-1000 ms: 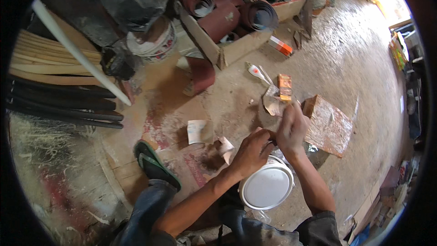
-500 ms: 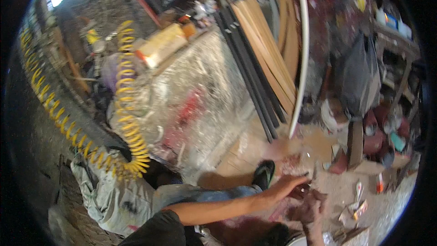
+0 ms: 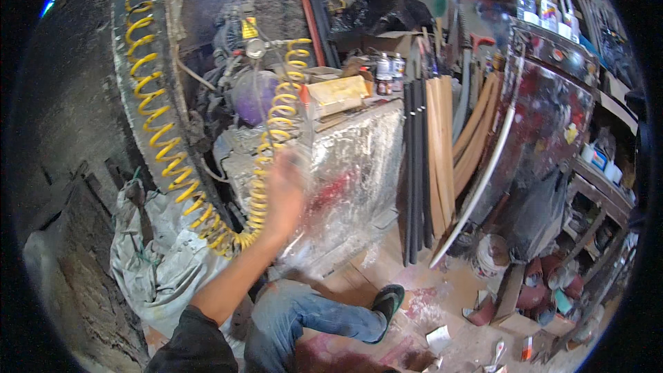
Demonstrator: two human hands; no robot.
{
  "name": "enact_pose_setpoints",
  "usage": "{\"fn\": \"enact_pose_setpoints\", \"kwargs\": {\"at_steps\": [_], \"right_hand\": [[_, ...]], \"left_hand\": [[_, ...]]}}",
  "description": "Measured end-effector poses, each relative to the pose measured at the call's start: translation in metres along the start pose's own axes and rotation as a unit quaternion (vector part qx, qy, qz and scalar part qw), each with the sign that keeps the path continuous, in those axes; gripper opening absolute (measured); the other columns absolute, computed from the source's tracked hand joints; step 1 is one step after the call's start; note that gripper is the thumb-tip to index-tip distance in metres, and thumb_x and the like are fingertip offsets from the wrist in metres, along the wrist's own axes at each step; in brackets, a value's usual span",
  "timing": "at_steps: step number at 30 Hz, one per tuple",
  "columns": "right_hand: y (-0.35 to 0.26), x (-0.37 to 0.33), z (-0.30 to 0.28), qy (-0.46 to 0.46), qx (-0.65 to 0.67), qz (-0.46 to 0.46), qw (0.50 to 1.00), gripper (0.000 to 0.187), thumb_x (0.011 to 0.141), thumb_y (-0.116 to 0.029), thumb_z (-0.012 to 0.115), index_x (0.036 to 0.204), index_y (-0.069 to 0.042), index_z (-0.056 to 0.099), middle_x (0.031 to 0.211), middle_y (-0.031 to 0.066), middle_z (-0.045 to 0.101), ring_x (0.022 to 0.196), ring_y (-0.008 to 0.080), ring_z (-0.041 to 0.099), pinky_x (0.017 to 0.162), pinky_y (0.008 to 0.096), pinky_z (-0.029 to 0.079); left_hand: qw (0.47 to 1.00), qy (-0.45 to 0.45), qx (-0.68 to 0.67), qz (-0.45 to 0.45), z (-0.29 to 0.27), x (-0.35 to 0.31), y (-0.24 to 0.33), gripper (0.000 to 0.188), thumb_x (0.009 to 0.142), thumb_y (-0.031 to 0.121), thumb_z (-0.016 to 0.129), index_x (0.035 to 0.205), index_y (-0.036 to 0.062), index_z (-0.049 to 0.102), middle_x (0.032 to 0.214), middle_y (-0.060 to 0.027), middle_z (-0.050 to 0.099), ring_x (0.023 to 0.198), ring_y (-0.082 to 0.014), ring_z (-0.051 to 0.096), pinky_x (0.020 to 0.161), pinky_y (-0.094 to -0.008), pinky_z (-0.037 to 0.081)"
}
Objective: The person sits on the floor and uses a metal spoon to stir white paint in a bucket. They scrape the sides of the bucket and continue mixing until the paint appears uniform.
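My left hand (image 3: 285, 190) is raised in front of a paint-splashed, silvery cabinet or box (image 3: 359, 159). Beside it on the left hangs a yellow coiled air hose (image 3: 257, 197), which the hand partly overlaps; whether they touch I cannot tell. Motion smears the fingers, and a small dark patch shows near their tips. My right hand is out of the picture.
A yellowish carton (image 3: 338, 93) lies on the silvery box. Black tubes (image 3: 414, 179) and wooden strips (image 3: 439, 159) lean beside it. A pale cloth (image 3: 162, 255) hangs at lower left. Rolled reddish sheets (image 3: 532, 297) fill a floor box at right.
The view has swung upward and left. My left hand has moved from beside my right hand, low over the floor, up to the yellow hose. The right hand has left the picture.
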State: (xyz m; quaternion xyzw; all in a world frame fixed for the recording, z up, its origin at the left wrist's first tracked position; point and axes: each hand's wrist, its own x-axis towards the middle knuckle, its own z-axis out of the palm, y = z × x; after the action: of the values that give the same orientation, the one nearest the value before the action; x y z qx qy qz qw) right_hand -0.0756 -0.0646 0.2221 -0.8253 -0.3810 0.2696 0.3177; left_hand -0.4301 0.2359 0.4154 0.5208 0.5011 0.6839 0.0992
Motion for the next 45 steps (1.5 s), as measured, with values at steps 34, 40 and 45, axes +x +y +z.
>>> {"fn": "enact_pose_setpoints", "kwargs": {"at_steps": [34, 40, 45], "right_hand": [[0.202, 0.031, -0.052, 0.023, -0.135, -0.027, 0.990, 0.031, 0.087, -0.016, 0.059, 0.115, -0.002, 0.058, 0.113, 0.0192, 0.058, 0.111, 0.0361, 0.052, 0.095, 0.0427, 0.044], [0.237, 0.015, -0.025, 0.026, -0.134, -0.053, 0.989, 0.039, 0.085, -0.018, 0.059, 0.121, -0.003, 0.057, 0.115, 0.0134, 0.060, 0.107, 0.0294, 0.056, 0.089, 0.0382, 0.049], [0.244, 0.009, -0.017, -0.036, -0.374, -0.098, 0.922, 0.050, 0.080, -0.015, 0.056, 0.128, -0.002, 0.052, 0.114, 0.0092, 0.054, 0.103, 0.0228, 0.053, 0.080, 0.0294, 0.051]], "left_hand": [[0.548, -0.823, -0.149, 0.005, 0.189, -0.447, -0.033, 0.036, 0.082, -0.004, 0.048, 0.115, 0.0008, 0.060, 0.112, -0.0180, 0.062, 0.108, -0.0294, 0.059, 0.095, -0.0361, 0.044], [0.473, -0.869, -0.138, -0.043, 0.213, -0.551, -0.045, 0.032, 0.083, 0.003, 0.057, 0.115, -0.0002, 0.061, 0.109, -0.0172, 0.062, 0.103, -0.0318, 0.061, 0.091, -0.0361, 0.046], [0.591, -0.783, -0.087, 0.173, 0.187, -0.565, -0.047, 0.019, 0.082, 0.009, 0.064, 0.100, 0.0032, 0.065, 0.092, -0.0104, 0.060, 0.084, -0.0301, 0.060, 0.076, -0.0391, 0.050]]}}
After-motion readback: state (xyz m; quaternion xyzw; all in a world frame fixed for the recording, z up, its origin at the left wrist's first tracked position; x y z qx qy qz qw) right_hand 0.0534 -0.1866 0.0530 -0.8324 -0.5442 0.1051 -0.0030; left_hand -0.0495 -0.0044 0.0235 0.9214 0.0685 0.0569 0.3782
